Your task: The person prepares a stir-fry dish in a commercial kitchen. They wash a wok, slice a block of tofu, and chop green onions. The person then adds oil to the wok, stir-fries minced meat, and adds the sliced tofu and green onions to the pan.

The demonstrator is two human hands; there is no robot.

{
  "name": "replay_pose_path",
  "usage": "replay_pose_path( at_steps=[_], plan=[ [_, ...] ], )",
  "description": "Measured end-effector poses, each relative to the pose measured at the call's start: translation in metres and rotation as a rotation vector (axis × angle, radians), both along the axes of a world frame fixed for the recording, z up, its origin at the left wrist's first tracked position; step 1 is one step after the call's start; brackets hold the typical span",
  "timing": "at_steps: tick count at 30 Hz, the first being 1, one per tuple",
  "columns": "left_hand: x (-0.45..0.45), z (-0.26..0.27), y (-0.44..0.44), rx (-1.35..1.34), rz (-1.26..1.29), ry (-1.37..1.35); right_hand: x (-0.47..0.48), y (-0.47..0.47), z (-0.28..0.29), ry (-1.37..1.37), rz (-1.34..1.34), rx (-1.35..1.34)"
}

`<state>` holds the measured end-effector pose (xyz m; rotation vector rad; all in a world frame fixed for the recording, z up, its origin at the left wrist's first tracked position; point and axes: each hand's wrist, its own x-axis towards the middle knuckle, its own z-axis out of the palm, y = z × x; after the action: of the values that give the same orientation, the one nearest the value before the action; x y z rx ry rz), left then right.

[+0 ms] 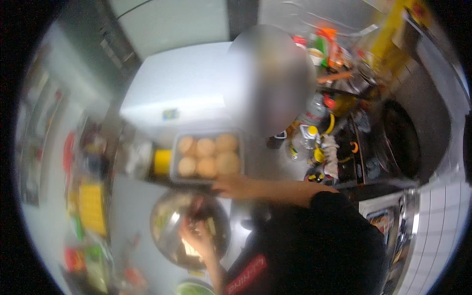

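A large metal bowl (159, 243) stands low in the middle of the view, with pale pieces, something green and something dark red inside. My left hand (197, 238) reaches into it, over the pale pieces; blur hides whether the fingers grip any. Just above the bowl is a rectangular tray (174, 156) with several round, pale brown items (205, 147), perhaps buns. My right hand (230, 186) is at the tray's lower right corner, near the bowl's rim. Its fingertips are too blurred to show whether it holds the tray.
Plastic bottles (305, 137) with yellow caps stand right of the tray, by a stove with a dark wok (402, 138). A white, box-like surface (177, 81) lies behind the tray. Yellow containers (92, 208) are at the left. A blurred oval covers part of the upper view.
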<state>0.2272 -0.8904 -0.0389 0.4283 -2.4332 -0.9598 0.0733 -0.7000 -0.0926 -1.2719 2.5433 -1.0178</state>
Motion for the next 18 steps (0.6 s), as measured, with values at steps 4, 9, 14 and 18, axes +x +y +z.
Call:
replay_pose_path(
  at_steps=[4, 9, 14, 18],
  plan=[
    [-0.073, -0.002, 0.084, 0.165, -0.391, 0.014, 0.079, 0.283, -0.073, -0.615, -0.765, 0.410],
    [-0.169, -0.022, 0.224, 0.288, -0.781, -0.155, 0.310, 0.388, -0.082, -1.797, -1.454, -0.899],
    [-0.214, -0.043, 0.403, 0.086, -1.211, -0.232, 0.388, 0.399, -0.109, -1.620, -1.448, -1.593],
    [-0.222, -0.099, 0.527, 0.274, -1.472, -0.590, 0.366, 0.420, -0.121, -1.057, -1.472, -1.387]
  ],
)
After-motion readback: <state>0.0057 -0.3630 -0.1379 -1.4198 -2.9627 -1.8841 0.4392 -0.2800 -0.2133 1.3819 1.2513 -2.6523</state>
